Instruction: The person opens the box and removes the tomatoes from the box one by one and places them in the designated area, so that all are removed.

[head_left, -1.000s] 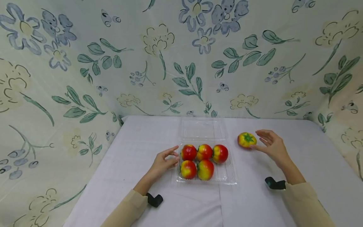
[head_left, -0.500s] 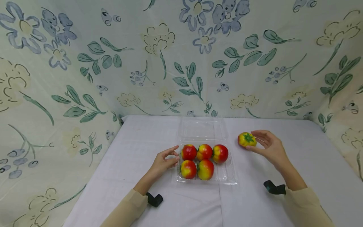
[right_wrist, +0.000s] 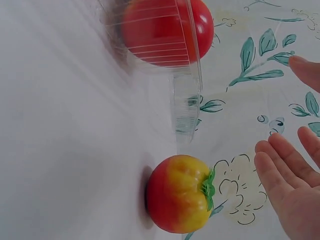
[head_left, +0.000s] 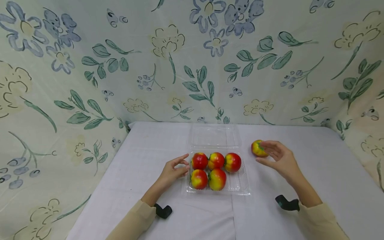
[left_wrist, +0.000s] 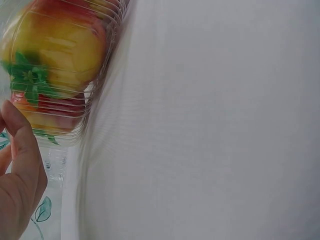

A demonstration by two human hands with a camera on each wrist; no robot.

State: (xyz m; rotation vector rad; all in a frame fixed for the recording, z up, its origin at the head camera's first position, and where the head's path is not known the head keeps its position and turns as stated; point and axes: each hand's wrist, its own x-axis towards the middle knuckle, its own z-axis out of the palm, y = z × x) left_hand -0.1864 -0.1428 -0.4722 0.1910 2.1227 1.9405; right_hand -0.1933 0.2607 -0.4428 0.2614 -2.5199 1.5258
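A red-and-yellow tomato-like fruit (head_left: 257, 149) with a green leafy top sits on the white cloth, right of the clear plastic box (head_left: 237, 184). My right hand (head_left: 283, 160) hovers over its right side, fingers spread from the thumb. The right wrist view shows a gap between that hand (right_wrist: 292, 185) and the fruit (right_wrist: 172, 195). Several similar fruits (head_left: 217, 180) lie in the box in two rows. My left hand (head_left: 172, 171) is at the box's left edge with relaxed fingers; I cannot tell whether they touch it. Nothing is held in either hand.
The box's clear lid (head_left: 214, 136) lies folded back behind it. A white cloth (head_left: 150, 143) covers the table, and a floral curtain (head_left: 168, 83) stands behind and at the sides. A dark wrist camera (head_left: 163, 211) sits below my left hand.
My right hand has shifted left over the lone fruit and now hides part of its top. The fruit, the box and my left hand have stayed in place.
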